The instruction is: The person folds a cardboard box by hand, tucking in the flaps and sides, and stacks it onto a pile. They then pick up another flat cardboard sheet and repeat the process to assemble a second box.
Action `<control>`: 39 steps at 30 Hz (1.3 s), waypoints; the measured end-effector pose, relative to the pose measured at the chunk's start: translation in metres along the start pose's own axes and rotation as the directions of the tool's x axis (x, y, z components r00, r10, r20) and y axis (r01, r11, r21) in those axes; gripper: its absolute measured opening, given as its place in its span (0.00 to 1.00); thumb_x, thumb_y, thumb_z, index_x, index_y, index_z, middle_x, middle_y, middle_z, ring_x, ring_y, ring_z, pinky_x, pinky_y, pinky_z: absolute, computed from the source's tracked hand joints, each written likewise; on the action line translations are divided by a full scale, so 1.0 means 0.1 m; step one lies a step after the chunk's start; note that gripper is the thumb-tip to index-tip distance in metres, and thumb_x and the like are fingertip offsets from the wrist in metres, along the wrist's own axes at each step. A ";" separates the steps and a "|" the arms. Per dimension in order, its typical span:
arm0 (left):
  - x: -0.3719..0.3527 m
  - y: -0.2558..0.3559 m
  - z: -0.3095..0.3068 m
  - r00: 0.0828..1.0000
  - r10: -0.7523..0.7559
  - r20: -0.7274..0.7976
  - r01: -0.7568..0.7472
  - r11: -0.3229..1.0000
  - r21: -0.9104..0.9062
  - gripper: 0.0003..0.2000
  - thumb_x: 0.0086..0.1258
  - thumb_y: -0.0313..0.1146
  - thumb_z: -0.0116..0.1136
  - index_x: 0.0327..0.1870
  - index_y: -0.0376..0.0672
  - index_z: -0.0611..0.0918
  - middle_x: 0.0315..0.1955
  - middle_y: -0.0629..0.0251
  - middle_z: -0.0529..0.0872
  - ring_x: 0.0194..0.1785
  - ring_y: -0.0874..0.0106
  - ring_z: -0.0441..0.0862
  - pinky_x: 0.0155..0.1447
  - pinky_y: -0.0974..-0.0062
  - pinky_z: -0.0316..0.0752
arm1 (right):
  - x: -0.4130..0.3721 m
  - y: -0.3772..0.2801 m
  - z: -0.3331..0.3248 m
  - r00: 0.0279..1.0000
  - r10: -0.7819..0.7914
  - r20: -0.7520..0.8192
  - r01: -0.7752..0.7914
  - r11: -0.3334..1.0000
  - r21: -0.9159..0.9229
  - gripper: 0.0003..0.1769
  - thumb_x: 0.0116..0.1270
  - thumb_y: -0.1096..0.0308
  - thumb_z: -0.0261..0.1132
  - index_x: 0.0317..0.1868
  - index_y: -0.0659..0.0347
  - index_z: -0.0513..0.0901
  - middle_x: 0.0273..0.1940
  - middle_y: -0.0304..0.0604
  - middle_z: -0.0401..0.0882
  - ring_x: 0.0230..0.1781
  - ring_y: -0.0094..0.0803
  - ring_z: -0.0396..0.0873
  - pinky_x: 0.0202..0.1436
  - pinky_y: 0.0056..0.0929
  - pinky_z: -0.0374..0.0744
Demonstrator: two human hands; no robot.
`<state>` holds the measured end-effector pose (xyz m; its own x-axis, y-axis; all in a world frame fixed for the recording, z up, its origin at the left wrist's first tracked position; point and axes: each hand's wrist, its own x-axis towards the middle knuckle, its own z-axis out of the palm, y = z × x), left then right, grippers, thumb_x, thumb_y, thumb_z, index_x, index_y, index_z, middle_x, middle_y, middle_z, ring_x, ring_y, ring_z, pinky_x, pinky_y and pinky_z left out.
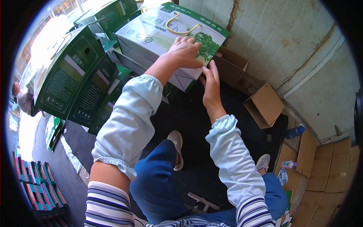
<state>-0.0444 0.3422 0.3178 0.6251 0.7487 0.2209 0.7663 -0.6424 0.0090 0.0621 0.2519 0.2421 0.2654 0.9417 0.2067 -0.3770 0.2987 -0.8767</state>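
A white and green printed gift box (151, 41) with a yellow rope handle (172, 31) lies at the top centre, higher than the floor. My left hand (185, 53) rests on its printed face, fingers stretched out below the rope. At the box's near right corner, my right hand (211, 85) touches the edge with fingers extended upward; its palm is partly turned from view. Neither hand wraps round anything. What supports the box underneath is mostly hidden.
More green gift boxes (70, 73) stand at the left. An open brown carton (266, 106) and a blue bottle (295, 131) sit at the right by a stained wall (272, 41). Teal and pink pieces (41, 185) are stacked lower left. Another person (25, 100) is far left.
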 end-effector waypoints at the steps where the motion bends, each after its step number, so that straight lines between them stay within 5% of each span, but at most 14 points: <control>1: -0.01 -0.01 -0.04 1.000 -0.025 0.019 0.024 1.000 0.009 0.38 0.51 0.56 0.63 0.63 0.43 0.73 0.61 0.48 0.71 0.69 0.52 0.64 0.71 0.57 0.56 | 0.02 0.03 -0.01 1.000 -0.009 -0.003 0.009 1.000 0.011 0.38 0.69 0.64 0.56 0.73 0.73 0.50 0.68 0.53 0.60 0.65 0.34 0.64 0.69 0.28 0.60; 2: -0.01 0.00 -0.07 0.998 -0.051 0.038 0.050 0.999 0.017 0.38 0.51 0.56 0.63 0.63 0.43 0.74 0.59 0.49 0.73 0.67 0.52 0.65 0.70 0.57 0.58 | 0.04 0.05 -0.04 0.999 -0.016 0.035 0.017 0.999 -0.028 0.37 0.70 0.62 0.53 0.74 0.66 0.50 0.69 0.46 0.61 0.68 0.34 0.61 0.70 0.38 0.60; 4: -0.08 0.03 -0.11 0.993 -0.073 0.095 0.073 0.997 -0.002 0.39 0.51 0.56 0.63 0.64 0.43 0.73 0.60 0.48 0.73 0.69 0.52 0.64 0.71 0.54 0.57 | 0.05 0.11 -0.07 0.996 -0.083 0.033 0.084 0.995 -0.061 0.37 0.68 0.65 0.58 0.73 0.69 0.52 0.68 0.51 0.60 0.66 0.35 0.63 0.67 0.34 0.65; 6: -0.35 0.12 -0.03 0.998 -0.053 -0.025 0.055 0.997 0.052 0.40 0.51 0.57 0.62 0.65 0.44 0.71 0.64 0.47 0.69 0.71 0.51 0.61 0.73 0.52 0.53 | 0.08 0.27 -0.17 0.975 -0.209 0.071 0.218 0.961 -0.171 0.38 0.66 0.67 0.62 0.72 0.70 0.55 0.69 0.55 0.56 0.67 0.39 0.63 0.63 0.32 0.71; 10: -0.46 0.09 0.19 0.987 -0.035 -0.155 0.038 0.999 0.016 0.41 0.53 0.56 0.62 0.68 0.45 0.68 0.69 0.45 0.62 0.75 0.51 0.54 0.75 0.48 0.45 | -0.09 0.14 -0.12 0.935 -0.302 0.185 0.353 0.834 -0.424 0.37 0.67 0.63 0.62 0.71 0.69 0.57 0.72 0.56 0.51 0.71 0.42 0.56 0.66 0.33 0.68; 17: -0.12 0.02 0.12 0.964 0.141 -0.227 -0.155 0.987 -0.041 0.31 0.53 0.47 0.60 0.60 0.42 0.74 0.62 0.47 0.71 0.70 0.52 0.62 0.74 0.56 0.52 | 0.23 0.10 -0.07 0.946 -0.296 0.130 0.323 0.851 -0.413 0.34 0.68 0.62 0.58 0.69 0.71 0.59 0.69 0.56 0.59 0.70 0.41 0.60 0.69 0.33 0.64; 20: 0.04 0.04 0.14 0.965 0.149 -0.214 -0.166 0.984 -0.065 0.29 0.54 0.46 0.59 0.58 0.42 0.76 0.61 0.49 0.72 0.69 0.54 0.65 0.73 0.57 0.53 | 0.30 0.02 -0.04 0.963 -0.265 0.051 0.270 0.941 -0.206 0.34 0.68 0.62 0.58 0.69 0.73 0.60 0.66 0.56 0.64 0.67 0.41 0.65 0.69 0.32 0.64; 23: 0.21 0.06 0.21 0.976 0.128 -0.177 -0.134 0.991 -0.026 0.27 0.55 0.46 0.59 0.56 0.43 0.78 0.61 0.52 0.73 0.68 0.56 0.66 0.72 0.59 0.54 | 0.44 0.08 -0.07 0.972 -0.233 -0.028 0.218 0.941 -0.260 0.33 0.67 0.62 0.59 0.67 0.74 0.63 0.65 0.57 0.66 0.64 0.39 0.68 0.67 0.32 0.66; 28: 0.12 -0.05 0.11 0.978 -0.032 -0.207 0.046 0.997 0.062 0.34 0.56 0.54 0.60 0.64 0.50 0.72 0.66 0.54 0.68 0.71 0.53 0.62 0.69 0.38 0.52 | 0.57 0.18 -0.02 0.948 -0.294 0.120 0.316 0.906 -0.282 0.33 0.65 0.61 0.60 0.66 0.73 0.65 0.63 0.59 0.67 0.64 0.43 0.68 0.68 0.34 0.65; 31: 0.10 -0.31 -0.14 0.973 -0.223 -0.065 0.216 0.972 -0.097 0.34 0.56 0.55 0.55 0.65 0.52 0.71 0.68 0.57 0.67 0.72 0.58 0.61 0.69 0.39 0.53 | 0.57 0.11 0.19 0.948 -0.234 0.215 0.302 0.872 -0.385 0.35 0.64 0.60 0.62 0.67 0.73 0.65 0.64 0.61 0.67 0.65 0.46 0.67 0.69 0.34 0.64; 35: -0.07 -0.94 -0.14 0.942 -0.327 -0.070 0.329 0.944 0.020 0.34 0.56 0.54 0.54 0.66 0.52 0.70 0.68 0.56 0.67 0.71 0.59 0.63 0.68 0.42 0.56 | 0.32 0.00 0.29 0.946 -0.133 0.295 0.236 0.908 -0.347 0.36 0.64 0.61 0.64 0.68 0.70 0.64 0.64 0.58 0.68 0.63 0.42 0.71 0.63 0.34 0.72; 39: -0.20 -1.35 -0.12 0.897 -0.438 -0.066 0.443 0.889 0.116 0.32 0.65 0.56 0.52 0.70 0.54 0.66 0.70 0.55 0.63 0.73 0.57 0.59 0.70 0.42 0.54 | -0.07 -0.16 -0.21 0.945 -0.036 0.325 0.163 0.913 -0.373 0.34 0.66 0.65 0.62 0.69 0.68 0.63 0.64 0.56 0.68 0.64 0.40 0.70 0.61 0.33 0.74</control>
<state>-0.1622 0.4115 0.3240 0.2153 0.9416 0.2589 0.9753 -0.2208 -0.0078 0.0847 0.2373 0.2462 -0.0245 0.9294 0.3682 0.0304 0.3688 -0.9290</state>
